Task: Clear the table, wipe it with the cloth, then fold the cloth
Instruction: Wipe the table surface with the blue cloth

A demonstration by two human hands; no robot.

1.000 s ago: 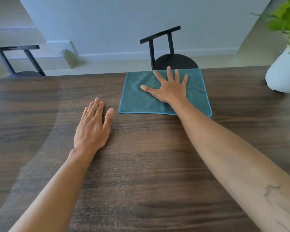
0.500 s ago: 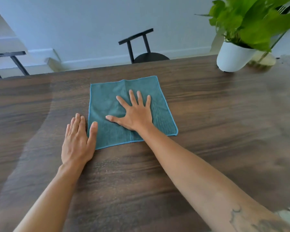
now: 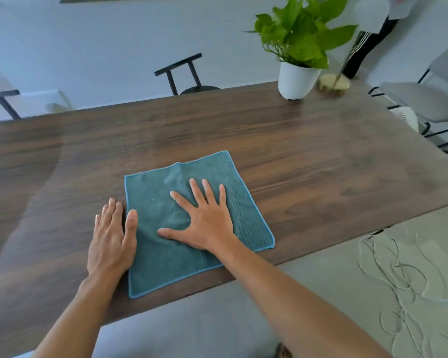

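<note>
A teal cloth (image 3: 155, 197) with a light blue hem lies spread flat on the dark wooden table (image 3: 308, 156), close to the near edge. My right hand (image 3: 204, 220) presses flat on the cloth's middle, fingers spread wide. My left hand (image 3: 111, 236) rests palm down on the table beside the cloth's left edge, its thumb lying on the cloth. Neither hand grips anything.
A white pot with a green plant (image 3: 296, 78) stands at the table's far right corner, next to a round gold base (image 3: 332, 85). A black chair (image 3: 189, 78) is behind the table, grey chairs (image 3: 429, 99) at the right. Loose cord (image 3: 398, 280) lies on the floor. A person's leg (image 3: 367, 45) shows far right.
My right hand has dragged the cloth from the far edge toward the near edge of the table. My left hand now touches the cloth's left edge. The view has swung right.
</note>
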